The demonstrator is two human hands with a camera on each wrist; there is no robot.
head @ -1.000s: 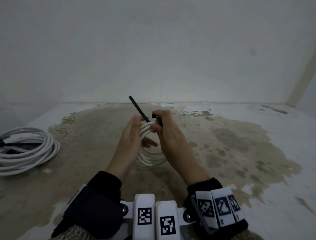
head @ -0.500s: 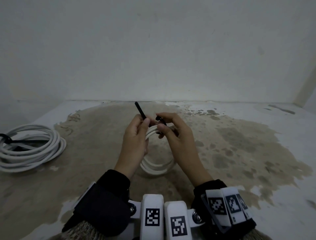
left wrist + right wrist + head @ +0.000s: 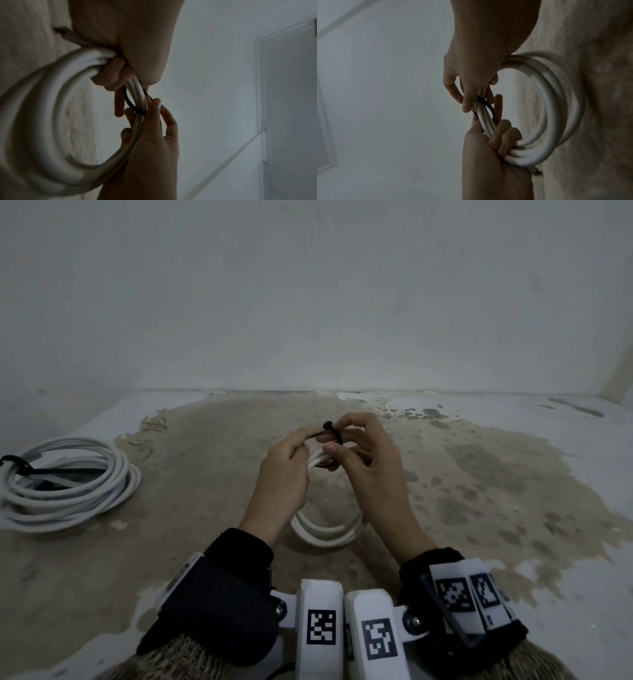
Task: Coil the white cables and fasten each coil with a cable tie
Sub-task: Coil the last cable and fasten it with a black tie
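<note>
Black cuffs (image 3: 239, 546), knit sleeves (image 3: 178, 655), white wrist mounts (image 3: 320, 594) bearing black-white square markers.

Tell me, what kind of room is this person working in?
Probably a bare, unfinished room or storeroom, though I can't be sure. The floor is stained and patchy where it meets a plain pale wall, no furniture shows, and a tied cable bundle lies straight on the floor.

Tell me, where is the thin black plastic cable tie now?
In the head view, the thin black plastic cable tie sits centre frame, looped around the top of the small white cable coil, pinched between the left hand and the right hand.
</note>
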